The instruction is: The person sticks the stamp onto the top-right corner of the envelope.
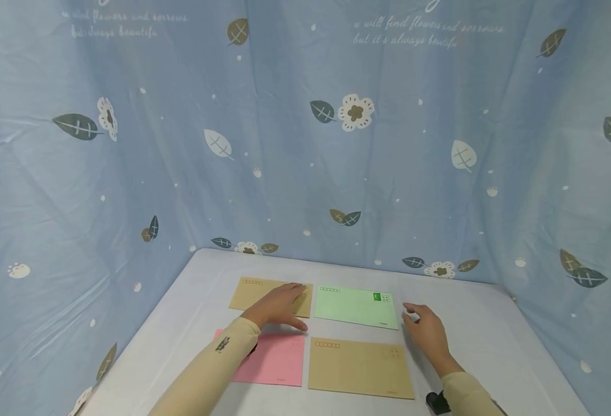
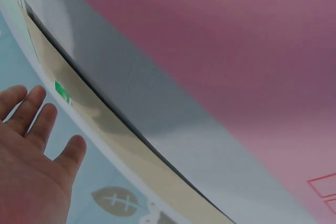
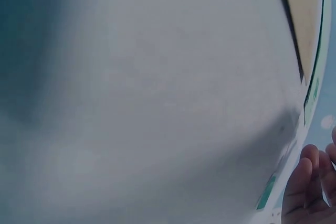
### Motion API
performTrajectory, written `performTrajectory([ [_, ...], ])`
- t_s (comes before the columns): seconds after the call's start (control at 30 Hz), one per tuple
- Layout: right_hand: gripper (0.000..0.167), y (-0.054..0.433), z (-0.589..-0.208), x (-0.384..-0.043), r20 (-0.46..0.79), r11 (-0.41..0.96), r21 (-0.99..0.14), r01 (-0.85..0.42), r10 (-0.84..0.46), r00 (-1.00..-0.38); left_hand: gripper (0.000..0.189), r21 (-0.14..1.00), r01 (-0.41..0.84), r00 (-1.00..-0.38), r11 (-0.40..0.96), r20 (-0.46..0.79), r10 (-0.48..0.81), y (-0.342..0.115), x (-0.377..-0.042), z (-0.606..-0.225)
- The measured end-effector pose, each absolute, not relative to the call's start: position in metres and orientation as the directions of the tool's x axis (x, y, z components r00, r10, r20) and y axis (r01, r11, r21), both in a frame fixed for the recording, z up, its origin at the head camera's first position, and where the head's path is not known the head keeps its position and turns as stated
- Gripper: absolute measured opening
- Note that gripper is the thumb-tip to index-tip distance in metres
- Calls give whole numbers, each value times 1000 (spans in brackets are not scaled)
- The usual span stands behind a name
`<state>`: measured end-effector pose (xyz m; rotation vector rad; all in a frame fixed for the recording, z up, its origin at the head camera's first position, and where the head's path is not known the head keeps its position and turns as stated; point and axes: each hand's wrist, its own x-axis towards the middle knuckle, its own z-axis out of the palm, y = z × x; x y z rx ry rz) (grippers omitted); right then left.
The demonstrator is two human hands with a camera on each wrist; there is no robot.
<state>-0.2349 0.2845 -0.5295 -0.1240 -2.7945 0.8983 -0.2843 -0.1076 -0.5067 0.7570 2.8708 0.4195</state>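
Observation:
My left hand (image 1: pixel 279 306) is spread over the brown envelope (image 1: pixel 245 293) at the back left, covering its right part; whether it touches the paper I cannot tell. In the left wrist view that hand's fingers (image 2: pixel 37 116) are apart and hold nothing visible. Beside the right edge of a light green envelope (image 1: pixel 354 306) is my right hand (image 1: pixel 426 330), fingers loosely bent. A green stamp (image 1: pixel 376 297) marks this envelope's top right corner. The right wrist view shows the bent fingers (image 3: pixel 299 182) near a small green patch (image 3: pixel 266 191), too oblique to identify.
A pink envelope (image 1: pixel 276 361) lies under the left forearm. To its right is a larger brown envelope (image 1: pixel 360 370). All lie on a white table (image 1: pixel 472 312). Blue patterned curtain (image 1: pixel 284 144) hangs behind and at both sides. A black object (image 1: pixel 437 403) sits by the right sleeve.

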Motion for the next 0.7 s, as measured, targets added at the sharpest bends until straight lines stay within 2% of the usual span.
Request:
performTrajectory([
  [0.3, 35, 290, -534, -225, 173, 815, -579, 14, 140, -975, 116, 358, 430, -870, 829, -80, 486, -115, -273, -504],
  [0.7, 36, 306, -532, -213, 184, 822, -570, 16, 147, -972, 118, 370, 424, -877, 827, -60, 476, -132, -260, -504],
])
